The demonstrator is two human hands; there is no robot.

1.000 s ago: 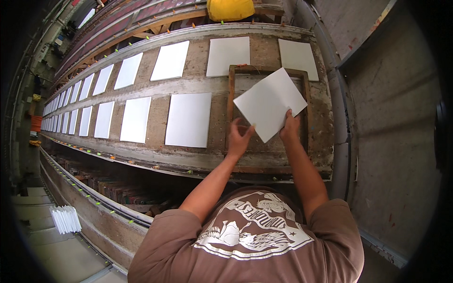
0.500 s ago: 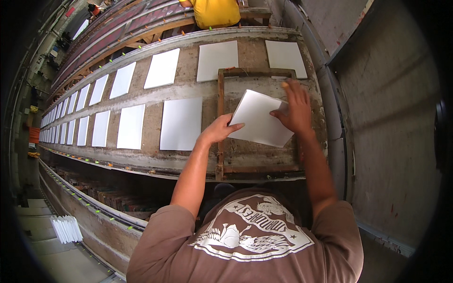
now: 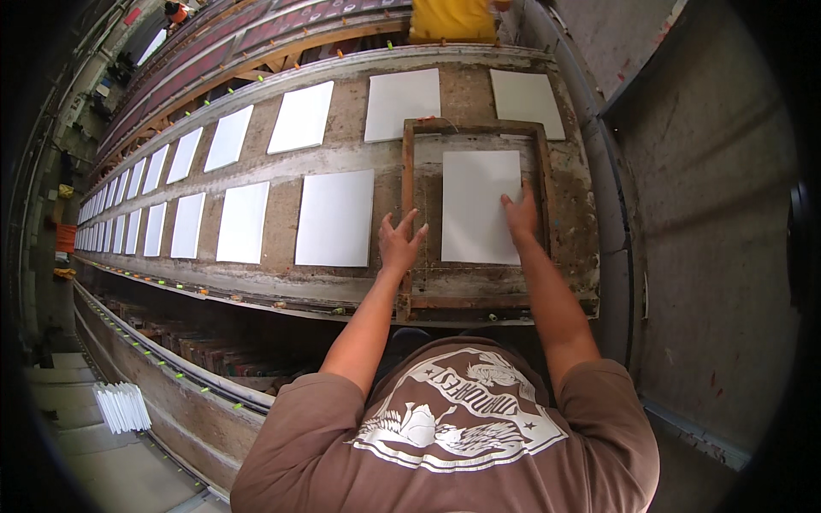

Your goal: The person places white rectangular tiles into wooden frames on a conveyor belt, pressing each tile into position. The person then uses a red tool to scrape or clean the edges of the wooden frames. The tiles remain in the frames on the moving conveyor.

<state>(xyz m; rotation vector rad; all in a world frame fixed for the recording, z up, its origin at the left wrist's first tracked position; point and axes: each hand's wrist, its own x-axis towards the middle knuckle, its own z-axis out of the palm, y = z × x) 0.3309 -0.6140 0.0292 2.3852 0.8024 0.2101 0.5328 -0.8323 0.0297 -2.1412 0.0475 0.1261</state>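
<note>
A white pad of paper or board (image 3: 481, 205) lies flat inside a worn wooden frame (image 3: 410, 175) on the long table. At its right edge is my right hand (image 3: 522, 214), the thumb touching the white surface and the fingers stretched along the side. My left hand (image 3: 400, 241) hovers by the frame's left bar, fingers spread, with nothing in it. Left of the frame lies another white pad (image 3: 335, 218) of similar size. Beyond the frame's far bar sit two more, one (image 3: 402, 104) at its left corner and one (image 3: 528, 103) at its right corner.
Two rows of several white pieces run left along the stained table (image 3: 282, 179). Small coloured clips (image 3: 280, 304) line its edges. A wall (image 3: 710, 214) stands at right. Someone in a yellow shirt (image 3: 453, 21) is across the table. White sheets (image 3: 122, 407) lie stacked at lower left.
The white pad, held tilted between both hands before, now lies flat inside the frame. My left hand has let go and moved off it; my right hand has come down to its right edge.
</note>
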